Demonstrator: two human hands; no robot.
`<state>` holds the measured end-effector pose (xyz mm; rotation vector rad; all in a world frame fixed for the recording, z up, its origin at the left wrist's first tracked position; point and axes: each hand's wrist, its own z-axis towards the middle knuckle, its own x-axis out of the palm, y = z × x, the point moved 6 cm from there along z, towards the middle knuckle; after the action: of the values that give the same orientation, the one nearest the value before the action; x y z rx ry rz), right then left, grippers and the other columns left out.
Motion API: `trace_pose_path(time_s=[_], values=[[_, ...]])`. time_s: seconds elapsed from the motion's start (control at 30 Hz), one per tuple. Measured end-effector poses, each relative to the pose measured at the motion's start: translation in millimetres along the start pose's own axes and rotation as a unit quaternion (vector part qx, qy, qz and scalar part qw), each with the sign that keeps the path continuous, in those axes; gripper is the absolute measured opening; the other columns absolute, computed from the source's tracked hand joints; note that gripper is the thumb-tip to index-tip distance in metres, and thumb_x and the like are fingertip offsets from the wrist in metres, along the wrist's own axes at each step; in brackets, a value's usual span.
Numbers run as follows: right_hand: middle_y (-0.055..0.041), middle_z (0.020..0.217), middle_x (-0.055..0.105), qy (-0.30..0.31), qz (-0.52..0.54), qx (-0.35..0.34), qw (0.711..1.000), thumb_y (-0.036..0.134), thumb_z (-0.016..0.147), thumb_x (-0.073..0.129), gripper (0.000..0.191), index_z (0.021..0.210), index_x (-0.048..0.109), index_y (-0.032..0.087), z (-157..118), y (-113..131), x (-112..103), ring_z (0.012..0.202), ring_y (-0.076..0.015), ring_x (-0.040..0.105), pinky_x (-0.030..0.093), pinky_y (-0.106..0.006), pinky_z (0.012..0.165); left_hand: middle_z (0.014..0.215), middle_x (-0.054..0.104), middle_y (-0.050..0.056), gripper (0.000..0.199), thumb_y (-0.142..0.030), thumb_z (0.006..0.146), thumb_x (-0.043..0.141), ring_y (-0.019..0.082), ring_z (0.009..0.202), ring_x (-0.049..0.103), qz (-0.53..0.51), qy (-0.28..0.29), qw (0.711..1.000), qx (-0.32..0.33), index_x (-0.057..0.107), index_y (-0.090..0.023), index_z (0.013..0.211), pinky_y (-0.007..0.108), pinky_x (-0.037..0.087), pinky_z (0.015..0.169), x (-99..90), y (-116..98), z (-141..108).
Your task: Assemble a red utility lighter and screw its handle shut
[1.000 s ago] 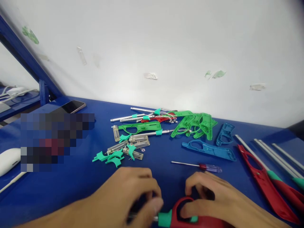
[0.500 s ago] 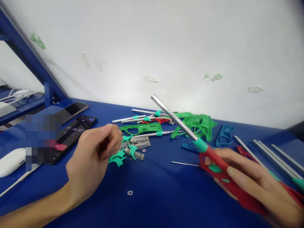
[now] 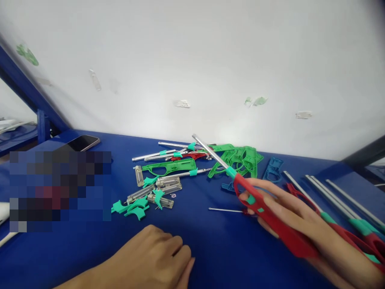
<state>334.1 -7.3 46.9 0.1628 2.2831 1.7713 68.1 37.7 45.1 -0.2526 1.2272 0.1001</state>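
Observation:
My right hand [image 3: 288,216] is wrapped round the red handle of a long-necked lighter [image 3: 264,212], whose silver tube points up and to the left. A mint-green collar joins tube and handle. My left hand [image 3: 162,257] is low at the front of the blue table, back of the hand up and fingers curled under. Whatever its fingertips hold or touch is hidden. Just past the lighter handle lies a thin screwdriver [image 3: 225,210], its handle end partly behind my right fingers. Mint-green triggers [image 3: 136,208] and clear fuel tanks [image 3: 162,200] lie beyond my left hand.
Green handle shells [image 3: 246,160] and silver tubes with wires [image 3: 180,174] are piled near the wall. Blue shells [image 3: 273,169] lie right of them. More lighters [image 3: 333,196] line the right side. A phone [image 3: 82,142] lies at the left, beside a blurred-out patch.
My left hand has come down and right, over the spot where a small pale clip lay; that clip is hidden now. The view has shifted, and the right hand still grips the lighter.

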Motion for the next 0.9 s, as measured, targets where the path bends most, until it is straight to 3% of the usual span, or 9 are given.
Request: trace_pose_path(time_s=[0.07,0.13,0.2,0.27,0.37,0.47,0.57,0.67,0.9], values=[[-0.0109,0.142,0.079,0.016,0.044,0.002,0.999,0.058,0.086,0.088,0.073,0.153,0.067,0.036,-1,2,4,0.122,-0.0352,0.078,0.069,-0.044,0.091,0.073,0.065,-0.002,0.030,-0.007,0.107,0.045,0.016,0.058,0.063,0.011,-0.005,1.000,-0.011,0.060,-0.022,0.085,0.032,0.050,0.060,0.3,2,0],[-0.0084,0.139,0.081,0.025,0.081,0.007,0.996,0.051,0.085,0.091,0.076,0.156,0.064,0.040,-2,2,6,0.125,-0.0329,0.077,0.068,-0.039,0.089,0.077,0.067,-0.001,0.032,-0.008,0.109,0.039,0.017,0.063,0.065,0.021,-0.014,1.000,-0.017,0.061,-0.022,0.090,0.033,0.054,0.064,0.1,3,0],[-0.0084,0.127,0.083,0.032,0.091,0.013,0.995,0.052,0.089,0.088,0.077,0.160,0.060,0.042,-2,0,5,0.113,-0.0310,0.081,0.068,-0.034,0.073,0.082,0.070,0.000,0.035,-0.009,0.111,0.034,0.020,0.071,0.069,0.028,-0.023,0.999,-0.021,0.063,-0.022,0.095,0.035,0.056,0.068,-0.7,5,0],[-0.0081,0.107,0.084,0.037,0.082,0.027,0.996,0.056,0.093,0.083,0.076,0.163,0.056,0.042,-3,-5,3,0.085,-0.0267,0.081,0.060,-0.028,0.054,0.088,0.073,0.002,0.037,-0.011,0.113,0.032,0.022,0.080,0.072,0.034,-0.032,0.999,-0.028,0.064,-0.022,0.099,0.036,0.058,0.072,-1.9,7,1],[-0.0011,0.076,0.074,0.030,0.084,0.047,0.995,0.057,0.096,0.079,0.076,0.166,0.052,0.043,-6,-11,-1,0.050,-0.0163,0.058,0.045,-0.023,0.039,0.094,0.075,0.004,0.038,-0.014,0.114,0.030,0.024,0.085,0.071,0.036,-0.043,0.998,-0.034,0.065,-0.022,0.100,0.038,0.058,0.076,-3.5,9,5],[0.0042,0.064,0.064,0.036,0.094,0.053,0.994,0.055,0.094,0.083,0.078,0.165,0.051,0.047,-9,-11,1,0.044,-0.0110,0.036,0.035,-0.019,0.037,0.096,0.075,0.003,0.037,-0.015,0.115,0.031,0.023,0.085,0.070,0.035,-0.039,0.998,-0.036,0.065,-0.023,0.103,0.037,0.059,0.076,-3.3,10,8],[0.0022,0.070,0.069,0.059,0.080,0.045,0.994,0.058,0.094,0.083,0.079,0.165,0.050,0.049,-10,-9,8,0.046,-0.0096,0.027,0.029,-0.018,0.036,0.095,0.074,0.002,0.033,-0.014,0.114,0.035,0.023,0.085,0.070,0.040,-0.035,0.998,-0.035,0.064,-0.023,0.102,0.038,0.059,0.078,-3.2,10,7],[-0.0017,0.080,0.075,0.065,0.070,0.038,0.995,0.067,0.097,0.075,0.075,0.165,0.051,0.049,-10,-14,10,0.046,-0.0091,0.027,0.028,-0.018,0.035,0.096,0.073,0.002,0.024,-0.012,0.110,0.044,0.023,0.088,0.071,0.053,-0.031,0.998,-0.031,0.065,-0.023,0.104,0.038,0.060,0.085,-2.4,8,5],[-0.0056,0.123,0.082,0.088,0.061,0.100,0.989,0.066,0.099,0.073,0.070,0.165,0.051,0.051,-13,-50,6,0.051,-0.0093,0.055,0.048,-0.019,0.041,0.103,0.074,0.005,0.017,-0.010,0.104,0.056,0.025,0.094,0.074,0.091,-0.025,0.995,-0.033,0.067,-0.020,0.111,0.040,0.060,0.089,-0.6,6,-2]])
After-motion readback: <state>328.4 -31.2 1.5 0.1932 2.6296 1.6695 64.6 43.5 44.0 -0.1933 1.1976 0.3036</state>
